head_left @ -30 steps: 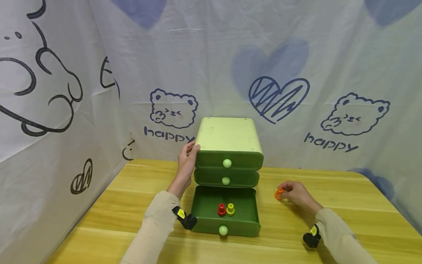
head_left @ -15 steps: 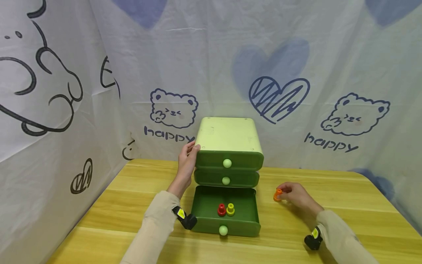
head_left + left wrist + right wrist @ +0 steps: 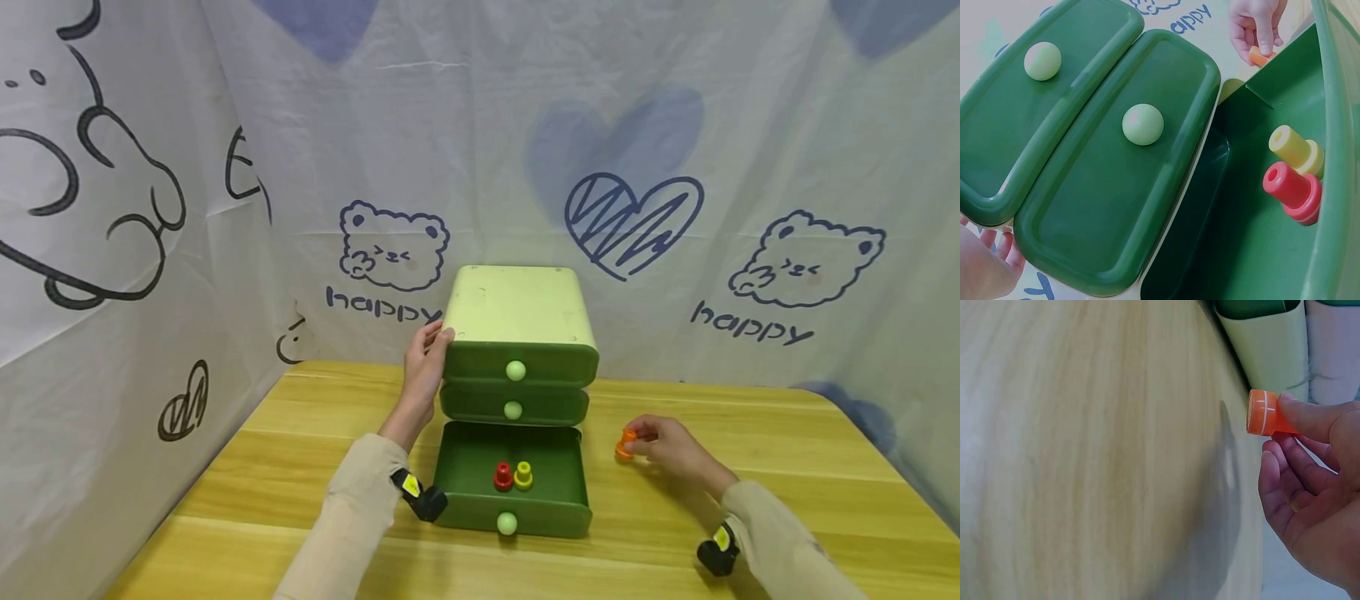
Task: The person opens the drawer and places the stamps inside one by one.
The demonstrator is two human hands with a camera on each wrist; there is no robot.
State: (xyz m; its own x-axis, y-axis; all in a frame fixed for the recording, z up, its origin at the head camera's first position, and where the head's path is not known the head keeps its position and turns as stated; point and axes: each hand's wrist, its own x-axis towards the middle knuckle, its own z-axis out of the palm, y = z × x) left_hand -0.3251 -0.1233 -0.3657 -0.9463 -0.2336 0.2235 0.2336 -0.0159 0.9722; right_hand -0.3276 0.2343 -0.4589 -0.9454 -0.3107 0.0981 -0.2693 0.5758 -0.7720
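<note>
A small drawer cabinet [image 3: 517,304], pale yellow-green with dark green fronts and round knobs, stands on the table. My left hand [image 3: 423,367] rests against its left side near the top drawer, and some fingers are hidden. The bottom drawer [image 3: 465,458] is pulled out. Inside it, a red flanged peg [image 3: 503,477] and a yellow flanged peg [image 3: 523,475] stand upright side by side; the left wrist view also shows both. Right of the cabinet, my right hand [image 3: 678,450] pinches an orange flanged peg [image 3: 1262,412] between thumb and fingers, its broad base pointing away from the palm.
Beneath everything is a wood-grain table [image 3: 300,500]. The middle drawer [image 3: 551,406] and top drawer [image 3: 555,367] are closed. Printed white cloth [image 3: 495,150] hangs behind and on the left. Each wrist carries a small black camera, such as the left one [image 3: 427,503].
My right hand has moved slightly left toward the cabinet with the orange peg, which now tilts a little more. My left hand and the drawers have stayed put.
</note>
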